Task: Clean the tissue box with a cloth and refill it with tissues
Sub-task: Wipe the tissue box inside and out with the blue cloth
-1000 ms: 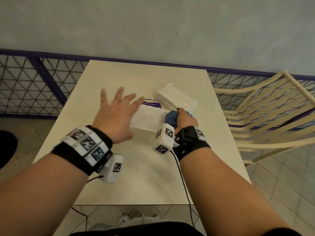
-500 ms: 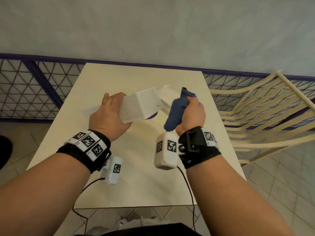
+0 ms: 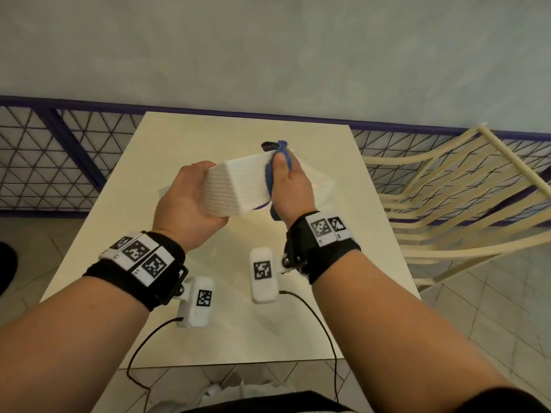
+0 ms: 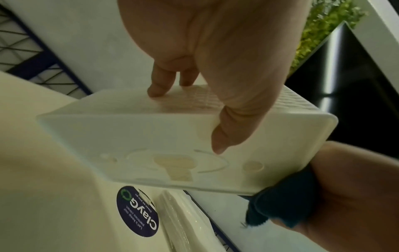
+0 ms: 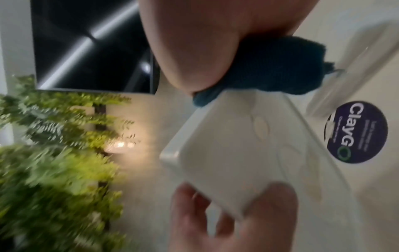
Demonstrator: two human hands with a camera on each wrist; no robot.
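The white ribbed tissue box (image 3: 238, 183) (image 4: 172, 136) (image 5: 237, 153) is held tilted in the air above the cream table (image 3: 208, 323). My left hand (image 3: 187, 204) (image 4: 215, 68) grips its near left end, thumb on one face and fingers on another. My right hand (image 3: 287, 186) (image 5: 194, 42) holds a bunched blue cloth (image 3: 281, 150) (image 4: 278, 209) (image 5: 280, 68) against the box's right end. A clear-wrapped pack of white tissues (image 3: 323, 186) (image 4: 183, 221) lies on the table under and behind the right hand, mostly hidden.
A round purple sticker (image 4: 138, 211) (image 5: 356, 133) is on the table below the box. A cream slatted chair (image 3: 447, 210) stands at the right. A purple-railed mesh fence (image 3: 59, 162) runs behind the table. Sensor cables (image 3: 313, 323) trail from both wrists.
The left hand went from lying flat on the box on the table to gripping and lifting it. The right hand rose with the cloth and brought it against the box's right end.
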